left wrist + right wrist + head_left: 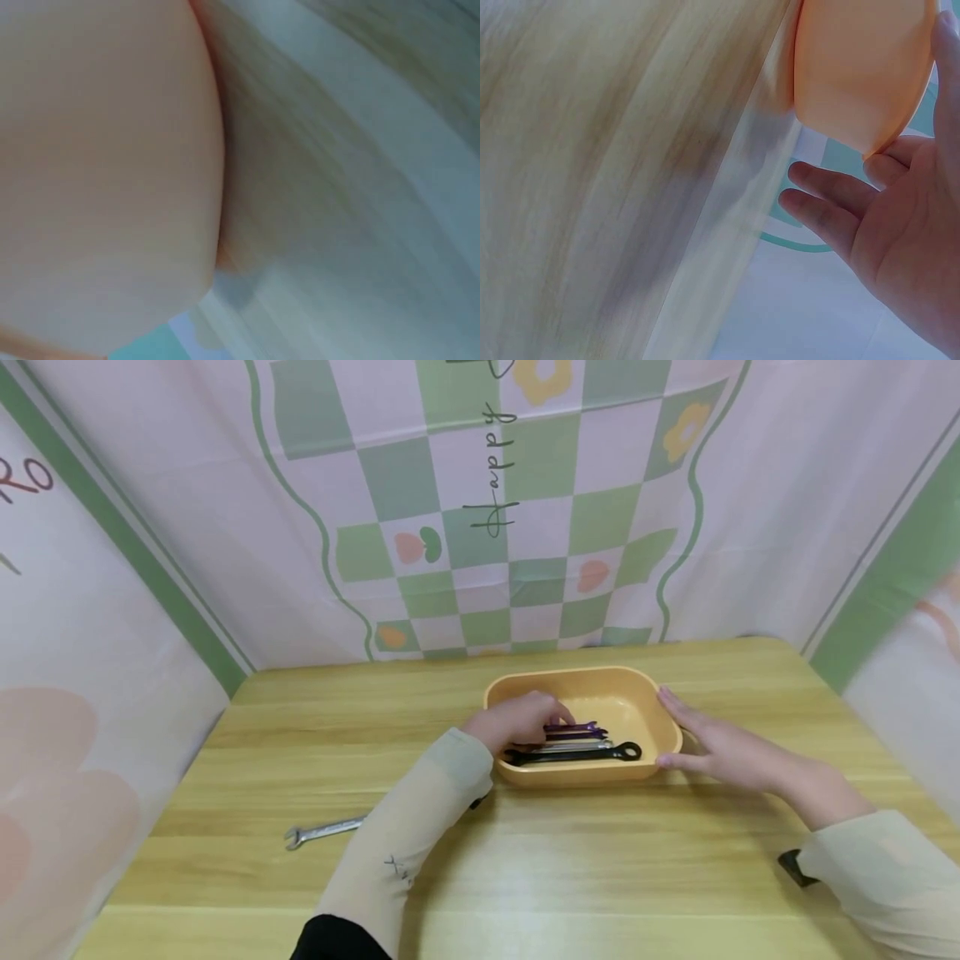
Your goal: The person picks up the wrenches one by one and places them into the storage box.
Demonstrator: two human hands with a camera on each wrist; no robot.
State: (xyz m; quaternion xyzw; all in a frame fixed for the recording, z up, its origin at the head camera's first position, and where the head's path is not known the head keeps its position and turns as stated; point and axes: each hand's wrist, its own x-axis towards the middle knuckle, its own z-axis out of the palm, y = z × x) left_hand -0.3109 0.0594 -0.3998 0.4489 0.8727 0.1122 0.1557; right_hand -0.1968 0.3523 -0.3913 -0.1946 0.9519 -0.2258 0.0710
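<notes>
A yellow rectangular tray stands on the table and holds several wrenches lying side by side. My left hand reaches in over its left side. Its bent fingers hold a purple wrench near the left end; the thumb's contact is hidden. Beside it lie a second purple wrench, a silver wrench and a black wrench. My right hand holds the tray's right end between thumb and fingers, its lower fingers apart from the tray in the right wrist view. The left wrist view shows mostly blurred skin.
A silver wrench lies on the wood-grain table left of the tray, partly covered by my left sleeve. A patterned cloth hangs behind the table's far edge, with more cloth at both sides.
</notes>
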